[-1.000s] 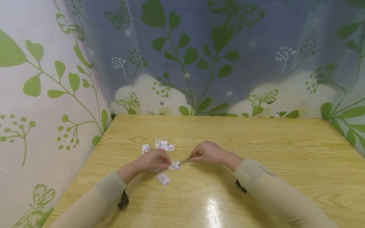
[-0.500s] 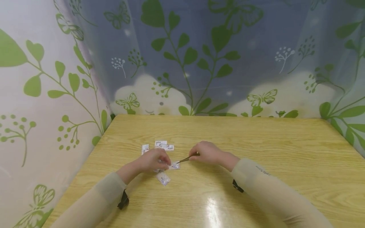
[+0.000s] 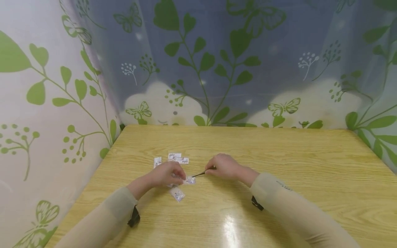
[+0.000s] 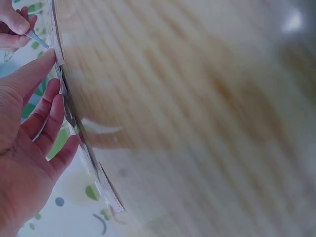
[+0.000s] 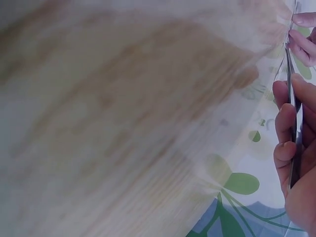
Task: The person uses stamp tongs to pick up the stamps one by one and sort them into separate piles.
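My right hand (image 3: 224, 166) grips a pair of slim metal tweezers (image 3: 201, 173) near the back end. Their tips reach the upper edge of a small flat white packet (image 3: 191, 180) with purple print. On that packet's left side, my left hand (image 3: 167, 173) rests its fingertips. In the left wrist view the thumb-side fingertip touches the packet's edge while the other fingers (image 4: 49, 121) are loosely bent. The right wrist view has the tweezers (image 5: 290, 64) pointing at the left fingers. Another printed packet (image 3: 177, 194) lies slanted just below the left hand, partly covered by it.
Two overlapping packets (image 3: 178, 158) lie flat behind the left hand, and another packet (image 3: 157, 162) stands lengthwise to their left. The wooden table (image 3: 279, 151) meets a leaf-patterned curtain (image 3: 229, 69) at the back and left.
The tweezers' two prongs, apart one second ago, are now together. My right hand has shifted slightly left. My left hand and the packets have stayed nearly still.
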A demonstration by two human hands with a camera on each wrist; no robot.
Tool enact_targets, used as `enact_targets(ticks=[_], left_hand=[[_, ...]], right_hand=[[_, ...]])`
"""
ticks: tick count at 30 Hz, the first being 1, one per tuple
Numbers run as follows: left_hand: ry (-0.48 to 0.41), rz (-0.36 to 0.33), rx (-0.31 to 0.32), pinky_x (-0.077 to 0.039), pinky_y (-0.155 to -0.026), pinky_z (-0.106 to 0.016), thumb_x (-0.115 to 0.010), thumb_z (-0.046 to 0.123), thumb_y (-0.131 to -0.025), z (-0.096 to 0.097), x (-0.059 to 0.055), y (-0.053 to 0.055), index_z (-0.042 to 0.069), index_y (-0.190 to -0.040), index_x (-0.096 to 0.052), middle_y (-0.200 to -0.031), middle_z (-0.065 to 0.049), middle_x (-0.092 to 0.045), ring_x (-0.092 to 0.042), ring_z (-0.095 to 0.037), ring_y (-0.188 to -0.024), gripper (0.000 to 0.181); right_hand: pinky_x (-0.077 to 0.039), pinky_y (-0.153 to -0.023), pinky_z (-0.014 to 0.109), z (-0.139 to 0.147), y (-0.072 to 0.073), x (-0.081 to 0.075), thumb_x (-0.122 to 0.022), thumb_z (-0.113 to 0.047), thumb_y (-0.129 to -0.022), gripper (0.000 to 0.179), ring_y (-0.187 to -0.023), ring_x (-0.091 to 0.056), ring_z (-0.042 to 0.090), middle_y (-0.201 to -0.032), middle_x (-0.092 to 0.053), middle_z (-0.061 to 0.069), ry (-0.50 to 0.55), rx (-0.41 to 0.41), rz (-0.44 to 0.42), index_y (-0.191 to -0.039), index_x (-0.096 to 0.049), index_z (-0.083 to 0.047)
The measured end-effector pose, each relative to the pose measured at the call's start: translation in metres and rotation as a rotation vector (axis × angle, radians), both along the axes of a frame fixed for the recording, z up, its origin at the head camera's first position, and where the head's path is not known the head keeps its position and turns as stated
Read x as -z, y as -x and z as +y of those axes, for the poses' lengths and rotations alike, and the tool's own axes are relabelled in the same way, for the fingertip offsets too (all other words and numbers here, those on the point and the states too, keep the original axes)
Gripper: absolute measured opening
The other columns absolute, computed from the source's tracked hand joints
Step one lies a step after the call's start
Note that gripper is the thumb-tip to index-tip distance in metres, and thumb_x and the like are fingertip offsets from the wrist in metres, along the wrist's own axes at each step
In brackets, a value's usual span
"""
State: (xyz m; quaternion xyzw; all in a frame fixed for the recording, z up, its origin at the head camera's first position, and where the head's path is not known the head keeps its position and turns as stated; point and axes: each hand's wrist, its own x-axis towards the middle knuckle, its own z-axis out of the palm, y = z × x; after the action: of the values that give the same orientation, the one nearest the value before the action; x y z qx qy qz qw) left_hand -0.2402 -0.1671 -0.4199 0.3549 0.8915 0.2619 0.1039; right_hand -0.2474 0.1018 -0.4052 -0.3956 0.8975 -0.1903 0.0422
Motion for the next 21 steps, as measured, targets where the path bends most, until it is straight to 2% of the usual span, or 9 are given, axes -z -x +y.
enact_targets(ticks=[6,12,17,21], left_hand=[[-0.079,-0.010,-0.023,-0.050,-0.078,-0.030,-0.073,0.013,-0.087,0.001,-0.003,0.000,0.014,-0.093,-0.073,-0.089,0.010,-0.063,-0.059,-0.010,-0.085,0.006],[-0.165,0.046,-0.008,-0.050,-0.074,-0.035,-0.074,0.012,-0.087,0.008,-0.013,0.004,0.013,-0.093,-0.073,-0.089,0.008,-0.064,-0.058,-0.011,-0.083,0.007],[-0.157,0.066,-0.002,-0.049,-0.074,-0.033,-0.072,0.014,-0.088,0.018,-0.020,0.006,0.015,-0.095,-0.073,-0.092,0.009,-0.063,-0.058,-0.011,-0.085,0.007],[-0.130,0.059,0.017,-0.049,-0.074,-0.030,-0.072,0.016,-0.089,0.030,-0.018,0.008,0.013,-0.096,-0.073,-0.094,0.008,-0.064,-0.058,-0.010,-0.084,0.007]], right_hand=[[-0.050,-0.068,0.028,0.004,-0.002,-0.001,-0.068,-0.019,-0.093,0.012,-0.073,-0.062,0.007,-0.083,-0.071,-0.004,0.020,0.012,0.007,-0.091,-0.076,-0.011],[-0.049,-0.067,0.028,0.020,-0.004,-0.006,-0.067,-0.019,-0.093,0.012,-0.073,-0.061,0.006,-0.087,-0.071,-0.004,0.033,0.053,0.015,-0.094,-0.077,-0.011],[-0.049,-0.064,0.028,0.046,-0.006,-0.013,-0.066,-0.016,-0.093,0.012,-0.069,-0.060,0.005,-0.087,-0.071,-0.002,0.071,0.061,0.027,-0.094,-0.076,-0.009],[-0.050,-0.064,0.029,0.069,-0.007,-0.014,-0.066,-0.014,-0.093,0.012,-0.069,-0.061,0.005,-0.086,-0.071,-0.001,0.091,0.063,0.042,-0.094,-0.076,-0.008]])
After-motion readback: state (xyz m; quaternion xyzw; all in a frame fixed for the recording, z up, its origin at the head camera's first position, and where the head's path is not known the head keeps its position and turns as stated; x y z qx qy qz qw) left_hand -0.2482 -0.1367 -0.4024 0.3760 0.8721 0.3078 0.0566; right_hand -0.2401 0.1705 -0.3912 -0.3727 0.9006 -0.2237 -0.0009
